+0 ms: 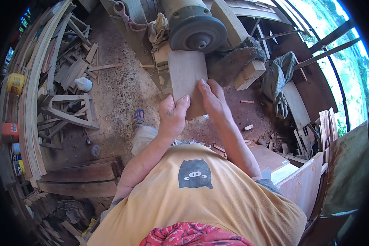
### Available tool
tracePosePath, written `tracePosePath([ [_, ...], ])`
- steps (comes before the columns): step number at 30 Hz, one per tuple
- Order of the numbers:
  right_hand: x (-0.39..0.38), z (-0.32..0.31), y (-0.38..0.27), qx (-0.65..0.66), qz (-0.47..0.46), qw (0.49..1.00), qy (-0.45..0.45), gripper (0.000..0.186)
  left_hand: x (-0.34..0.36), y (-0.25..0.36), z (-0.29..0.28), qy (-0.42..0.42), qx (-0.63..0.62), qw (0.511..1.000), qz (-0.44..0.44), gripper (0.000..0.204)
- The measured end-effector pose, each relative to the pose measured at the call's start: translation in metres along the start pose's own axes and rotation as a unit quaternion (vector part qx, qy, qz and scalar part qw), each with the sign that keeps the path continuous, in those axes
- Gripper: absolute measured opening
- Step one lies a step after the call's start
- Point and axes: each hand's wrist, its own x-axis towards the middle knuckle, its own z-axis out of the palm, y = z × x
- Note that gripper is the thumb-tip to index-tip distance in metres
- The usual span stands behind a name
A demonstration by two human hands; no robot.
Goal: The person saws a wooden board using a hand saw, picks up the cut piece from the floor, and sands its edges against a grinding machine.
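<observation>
A flat, pale wooden board (pixel 187 74) is held between my two hands in front of a bench grinder's round wheel (pixel 199 36). My left hand (pixel 174 113) grips the board's left edge, thumb lying on its upper face. On the right edge, my right hand (pixel 212 100) is closed round the wood with its thumb on top. The board's far end lies right at the lower rim of the wheel; I cannot tell whether they touch. Above the wheel is the grinder's cylindrical motor housing (pixel 184 9).
Thick timber beams (pixel 250 74) flank the machine, with a grey cloth (pixel 281 74) hanging at right. Pink-rimmed goggles (pixel 129 21) hang at upper left. A wooden trestle (pixel 71 110), a white jug (pixel 83 84) and scrap wood lie on the left floor. Long planks (pixel 35 90) line the left side.
</observation>
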Motion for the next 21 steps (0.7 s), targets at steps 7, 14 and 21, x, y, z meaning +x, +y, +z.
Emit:
tracePosePath([
  [7,0.015,0.015,-0.006,0.079,-0.010,0.997,-0.005,0.060,-0.017,-0.001,0.017,0.002,0.129,0.990,0.058,0.023],
  [14,0.040,0.015,0.022,0.172,0.065,0.976,-0.117,0.052,-0.012,-0.015,0.024,-0.076,0.169,0.975,0.123,0.058],
  [21,0.053,0.021,0.080,0.369,0.031,0.894,-0.252,0.032,0.007,-0.043,0.020,-0.048,0.102,0.987,0.113,0.112],
])
